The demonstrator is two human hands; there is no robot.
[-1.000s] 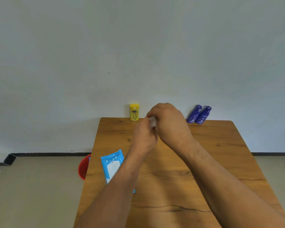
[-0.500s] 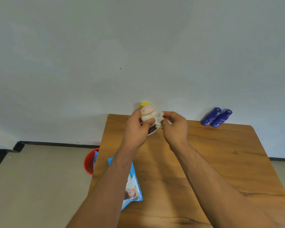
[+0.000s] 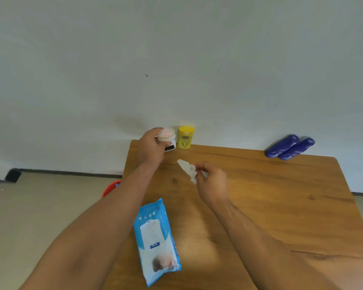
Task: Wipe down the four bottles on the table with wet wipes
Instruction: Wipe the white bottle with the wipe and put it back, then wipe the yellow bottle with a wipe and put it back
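Now white bottle (image 3: pixel 167 139) in left hand (image 3: pixel 150 148).

The table (image 3: pixel 260 195) is smooth, grained wood with a soft sheen. The wipes pack (image 3: pixel 155 241) is glossy plastic film; the wipe (image 3: pixel 188 169) looks like crumpled soft cloth. The purple bottles (image 3: pixel 289 146) are shiny plastic.

Even, soft daylight; faint shadow on wall (image 3: pixel 126 122); slight motion blur; wide-angle bending at edges.

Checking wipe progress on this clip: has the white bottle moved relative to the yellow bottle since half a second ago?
Yes. The white bottle, held in the left hand, was in front of the yellow bottle; now it sits just left of it.
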